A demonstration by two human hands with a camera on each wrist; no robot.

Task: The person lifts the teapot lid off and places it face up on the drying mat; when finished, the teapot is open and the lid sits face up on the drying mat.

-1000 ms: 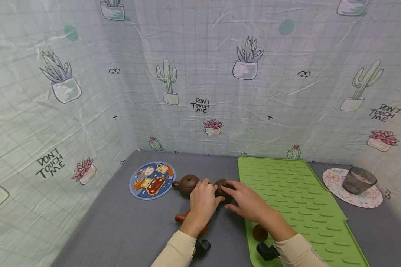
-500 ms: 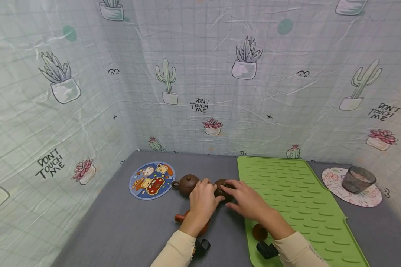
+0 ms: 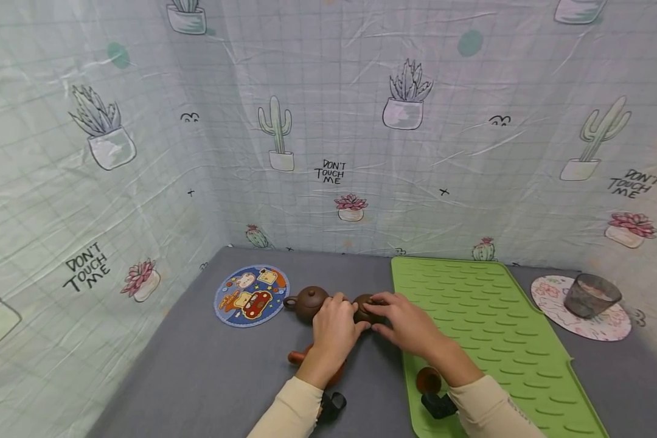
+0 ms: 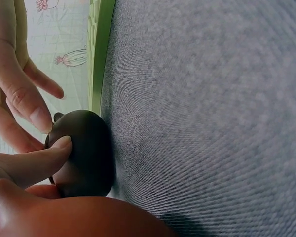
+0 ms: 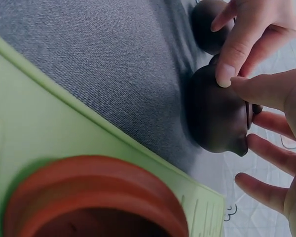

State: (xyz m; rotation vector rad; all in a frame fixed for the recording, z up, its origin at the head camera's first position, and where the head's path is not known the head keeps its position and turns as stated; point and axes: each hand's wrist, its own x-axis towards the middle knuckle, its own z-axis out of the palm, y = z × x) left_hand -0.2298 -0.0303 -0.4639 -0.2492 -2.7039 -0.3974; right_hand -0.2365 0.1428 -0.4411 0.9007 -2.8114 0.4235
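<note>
A small dark brown teapot (image 3: 364, 311) sits on the grey tabletop between my hands. My left hand (image 3: 334, 325) grips it at its left side, with the thumb (image 4: 63, 144) pressed against the rounded body. From the other side my right hand (image 3: 410, 322) bends its fingertips around the lid (image 5: 249, 116) at the top of the pot. In the right wrist view the lid is seated, and its other fingers spread near the spout (image 5: 240, 147). A second dark brown teapot (image 3: 309, 303) stands just left of my left hand.
Under my left wrist lies a reddish clay piece with a stubby handle (image 3: 298, 357), partly hidden. A reddish clay cup (image 5: 96, 192) stands on the green mat (image 3: 465, 316). Further out are a blue round coaster (image 3: 230, 313) and a dark glass (image 3: 588, 295) on a pink-patterned coaster (image 3: 550, 298).
My right thumb and fingers have shifted slightly at the teapot's lid. My left hand keeps its grip, and the other things stay where they were.
</note>
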